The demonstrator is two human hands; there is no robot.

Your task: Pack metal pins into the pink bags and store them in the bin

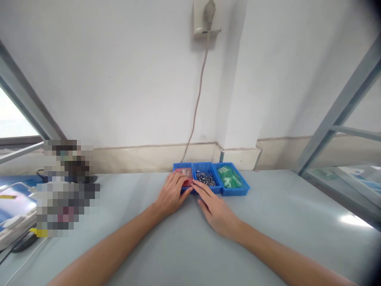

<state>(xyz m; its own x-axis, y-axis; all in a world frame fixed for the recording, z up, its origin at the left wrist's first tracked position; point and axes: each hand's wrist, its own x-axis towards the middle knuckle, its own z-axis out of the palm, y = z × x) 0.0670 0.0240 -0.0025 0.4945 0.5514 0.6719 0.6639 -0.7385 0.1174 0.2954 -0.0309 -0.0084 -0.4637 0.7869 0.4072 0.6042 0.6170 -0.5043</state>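
Three small blue trays stand side by side at the far edge of the grey table (268, 222). The left tray (178, 167) holds reddish parts, the middle tray (205, 176) holds several small metal pins, and the right tray (233, 180) holds green parts. My left hand (172, 194) lies flat with fingers stretched out over the front rim of the left tray. My right hand (216, 208) also lies flat on the table, its fingertips touching the front of the middle tray. Neither hand holds anything.
A beige cable (198, 99) hangs down the white wall from a socket (206, 18) to behind the trays. Books and a power strip (14, 218) lie at the table's left. A grey metal frame (336, 119) rises at the right.
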